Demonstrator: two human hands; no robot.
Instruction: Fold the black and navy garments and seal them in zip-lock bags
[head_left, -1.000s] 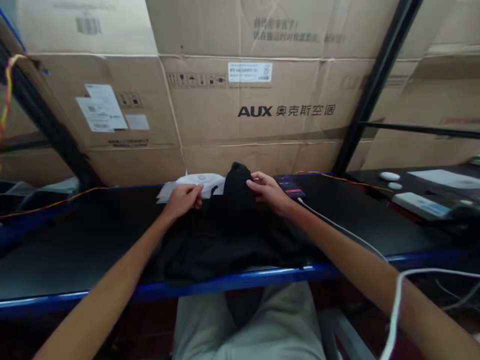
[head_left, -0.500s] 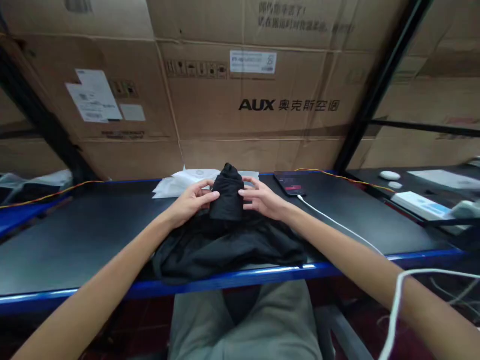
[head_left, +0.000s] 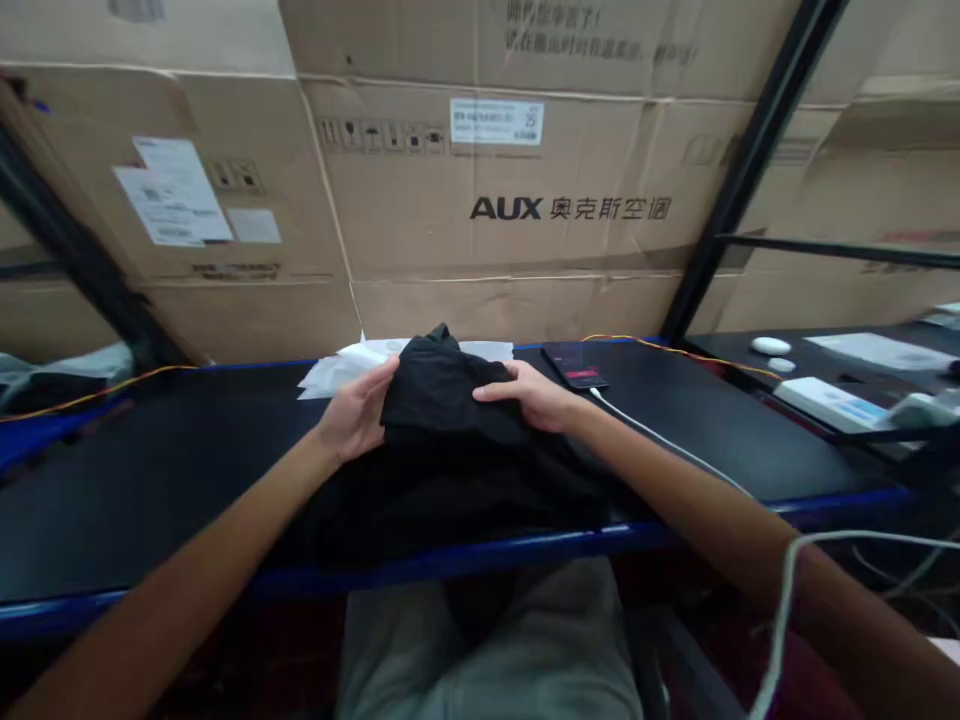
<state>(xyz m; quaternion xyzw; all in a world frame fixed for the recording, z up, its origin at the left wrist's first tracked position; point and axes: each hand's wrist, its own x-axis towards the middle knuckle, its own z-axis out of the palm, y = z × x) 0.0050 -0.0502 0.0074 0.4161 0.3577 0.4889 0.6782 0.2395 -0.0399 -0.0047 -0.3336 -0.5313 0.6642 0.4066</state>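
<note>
A black cloth (head_left: pixel 457 490) lies bunched on the dark table near its front edge, with a raised, wider fold between my hands. My left hand (head_left: pixel 361 410) is at the left side of that fold, its fingers closed on the cloth's edge and partly hidden behind it. At the right side, my right hand (head_left: pixel 531 395) grips the cloth, thumb on top and the other fingers out of sight beneath. The lower part of the cloth spreads toward the blue front edge.
White sheets (head_left: pixel 341 368) lie behind the cloth. A phone (head_left: pixel 574 366) with a white cable (head_left: pixel 675 445) is to the right. Large cardboard boxes (head_left: pixel 420 235) stand behind the table (head_left: pixel 172 480). A white device (head_left: pixel 829 403) sits on the right-hand surface.
The raised part of the cloth has widened from a narrow bundle. My left hand has moved left, and my right hand has shifted slightly right with the cloth.
</note>
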